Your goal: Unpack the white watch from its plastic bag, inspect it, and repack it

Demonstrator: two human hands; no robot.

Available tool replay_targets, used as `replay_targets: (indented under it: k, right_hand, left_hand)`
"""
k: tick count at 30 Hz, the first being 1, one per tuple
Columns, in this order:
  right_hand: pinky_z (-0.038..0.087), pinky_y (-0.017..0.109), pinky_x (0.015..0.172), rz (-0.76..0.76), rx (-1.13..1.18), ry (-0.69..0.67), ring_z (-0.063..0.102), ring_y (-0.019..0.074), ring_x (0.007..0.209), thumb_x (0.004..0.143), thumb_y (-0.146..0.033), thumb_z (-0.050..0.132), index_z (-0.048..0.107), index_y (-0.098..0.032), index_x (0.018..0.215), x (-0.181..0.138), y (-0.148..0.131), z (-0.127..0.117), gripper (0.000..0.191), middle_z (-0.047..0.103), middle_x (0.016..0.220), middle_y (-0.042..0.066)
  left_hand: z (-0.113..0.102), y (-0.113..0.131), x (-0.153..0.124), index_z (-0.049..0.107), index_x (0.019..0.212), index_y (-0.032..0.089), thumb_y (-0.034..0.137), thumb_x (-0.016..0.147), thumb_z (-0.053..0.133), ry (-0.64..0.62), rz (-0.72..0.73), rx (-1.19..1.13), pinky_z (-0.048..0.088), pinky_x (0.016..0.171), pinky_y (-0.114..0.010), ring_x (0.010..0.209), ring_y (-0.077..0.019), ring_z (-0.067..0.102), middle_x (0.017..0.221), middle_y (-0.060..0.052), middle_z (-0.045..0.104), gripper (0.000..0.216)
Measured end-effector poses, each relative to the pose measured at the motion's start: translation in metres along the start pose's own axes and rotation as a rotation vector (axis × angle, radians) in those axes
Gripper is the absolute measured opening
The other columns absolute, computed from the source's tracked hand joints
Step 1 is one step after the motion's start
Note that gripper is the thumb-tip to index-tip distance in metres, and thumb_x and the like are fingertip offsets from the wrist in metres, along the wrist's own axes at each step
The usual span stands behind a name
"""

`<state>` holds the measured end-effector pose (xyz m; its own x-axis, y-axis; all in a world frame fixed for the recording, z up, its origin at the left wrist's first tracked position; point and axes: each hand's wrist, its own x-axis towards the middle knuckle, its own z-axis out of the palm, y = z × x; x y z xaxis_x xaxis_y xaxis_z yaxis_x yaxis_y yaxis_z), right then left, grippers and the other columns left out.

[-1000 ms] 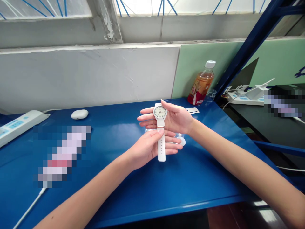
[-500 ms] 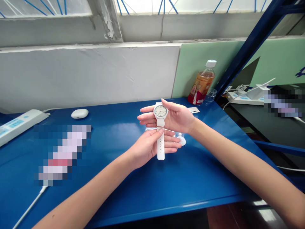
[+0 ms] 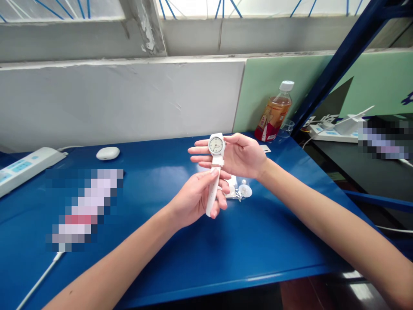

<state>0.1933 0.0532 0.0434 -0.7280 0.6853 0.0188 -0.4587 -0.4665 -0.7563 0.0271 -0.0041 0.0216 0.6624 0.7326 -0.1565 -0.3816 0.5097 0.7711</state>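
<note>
A white wristwatch (image 3: 216,146) with a pale round dial is held up above the desk, its strap hanging down toward me. My left hand (image 3: 200,191) pinches the strap below the buckle between thumb and fingers, with the strap's loose end across the curled fingers. Palm up behind the watch is my right hand (image 3: 240,155), its fingers stretched out to the left and its thumb beside the case. Under my hands, a clear packet (image 3: 245,190) with small white items lies on the desk, partly hidden by my left fingers.
On the blue desk (image 3: 155,267) are a white earbud case (image 3: 108,153), a power strip (image 3: 30,170) and a blurred-out item on a white cable. A drink bottle (image 3: 273,114) stands at the back right near a blue metal post (image 3: 329,60).
My left fingers have curled in from spread, and the strap's loose end has tilted to the left. The watch has shifted slightly up and left. More of the clear packet shows.
</note>
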Motion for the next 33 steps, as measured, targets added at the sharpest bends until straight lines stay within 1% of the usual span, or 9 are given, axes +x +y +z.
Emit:
replay_targets:
  k: [3, 6, 10, 14, 16, 19, 23, 29, 33]
  right_hand:
    - [0.046, 0.039, 0.105, 0.001, -0.048, 0.033, 0.069, 0.0234, 0.107, 0.093, -0.030, 0.043, 0.067, -0.008, 0.115, 0.001, 0.000, -0.003, 0.039, 0.074, 0.113, 0.014]
    - [0.055, 0.031, 0.088, -0.060, -0.112, 0.099, 0.073, 0.0190, 0.089, 0.091, -0.032, 0.060, 0.072, -0.012, 0.103, 0.004, 0.003, -0.007, 0.026, 0.076, 0.087, 0.007]
    - [0.057, 0.025, 0.069, -0.107, -0.175, 0.222, 0.071, 0.0152, 0.069, 0.079, -0.038, 0.080, 0.072, -0.017, 0.078, 0.007, 0.008, -0.011, 0.023, 0.074, 0.069, 0.002]
    - [0.054, 0.030, 0.091, -0.128, -0.189, 0.236, 0.073, 0.0177, 0.088, 0.081, -0.042, 0.077, 0.074, -0.018, 0.084, 0.007, 0.011, -0.009, 0.024, 0.079, 0.086, 0.006]
    - [0.047, 0.035, 0.104, -0.120, -0.165, 0.146, 0.071, 0.0200, 0.103, 0.089, -0.044, 0.068, 0.074, -0.018, 0.098, 0.006, 0.011, -0.005, 0.028, 0.079, 0.097, 0.008]
    - [0.038, 0.039, 0.113, -0.076, -0.143, 0.003, 0.064, 0.0221, 0.119, 0.095, -0.038, 0.056, 0.069, -0.016, 0.116, 0.003, 0.009, 0.001, 0.033, 0.076, 0.113, 0.010]
    - [0.034, 0.041, 0.115, -0.085, -0.135, -0.076, 0.060, 0.0220, 0.125, 0.094, -0.028, 0.054, 0.065, -0.017, 0.124, 0.000, 0.007, 0.003, 0.034, 0.073, 0.122, 0.008]
    - [0.040, 0.040, 0.112, -0.096, -0.101, -0.146, 0.065, 0.0207, 0.118, 0.090, -0.020, 0.058, 0.063, -0.020, 0.126, -0.002, 0.008, 0.002, 0.036, 0.075, 0.117, 0.004]
    - [0.045, 0.039, 0.108, -0.072, -0.090, -0.173, 0.066, 0.0216, 0.118, 0.091, -0.016, 0.058, 0.065, -0.017, 0.124, -0.001, 0.011, -0.001, 0.034, 0.076, 0.114, 0.006]
  left_hand:
    - [0.000, -0.002, 0.000, 0.065, 0.093, 0.011, 0.038, 0.096, 0.062, -0.013, 0.000, -0.018, 0.058, 0.048, -0.021, 0.051, -0.0132, 0.069, 0.068, -0.002, 0.067, 0.028]
    - [0.002, -0.005, 0.001, 0.064, 0.092, 0.011, 0.044, 0.088, 0.073, 0.022, 0.028, 0.058, 0.060, 0.055, -0.025, 0.053, -0.0145, 0.069, 0.069, -0.002, 0.068, 0.034]
    - [0.008, -0.010, 0.000, 0.063, 0.107, 0.012, 0.044, 0.088, 0.073, 0.096, 0.063, 0.175, 0.061, 0.066, -0.030, 0.066, -0.0190, 0.074, 0.084, -0.007, 0.073, 0.039]
    - [0.013, -0.011, -0.001, 0.063, 0.112, 0.008, 0.048, 0.093, 0.065, 0.079, 0.049, 0.176, 0.061, 0.072, -0.034, 0.074, -0.0233, 0.076, 0.089, -0.014, 0.076, 0.044]
    - [0.014, -0.011, -0.001, 0.065, 0.107, 0.007, 0.052, 0.092, 0.064, 0.075, 0.043, 0.178, 0.060, 0.072, -0.034, 0.073, -0.0240, 0.076, 0.087, -0.015, 0.077, 0.047]
    - [0.015, -0.011, -0.001, 0.068, 0.100, 0.006, 0.058, 0.090, 0.063, 0.085, 0.040, 0.196, 0.060, 0.070, -0.034, 0.072, -0.0252, 0.076, 0.085, -0.017, 0.077, 0.053]
    - [0.014, -0.012, 0.000, 0.070, 0.098, 0.006, 0.062, 0.089, 0.062, 0.088, 0.016, 0.209, 0.060, 0.070, -0.037, 0.071, -0.0267, 0.076, 0.082, -0.017, 0.077, 0.057]
    - [0.014, -0.013, 0.001, 0.073, 0.092, 0.008, 0.066, 0.089, 0.058, 0.112, 0.021, 0.263, 0.060, 0.067, -0.036, 0.069, -0.0259, 0.076, 0.081, -0.017, 0.077, 0.060]
    - [0.014, -0.016, 0.001, 0.074, 0.089, 0.007, 0.066, 0.091, 0.055, 0.130, 0.000, 0.284, 0.060, 0.063, -0.034, 0.067, -0.0255, 0.075, 0.081, -0.017, 0.077, 0.062]
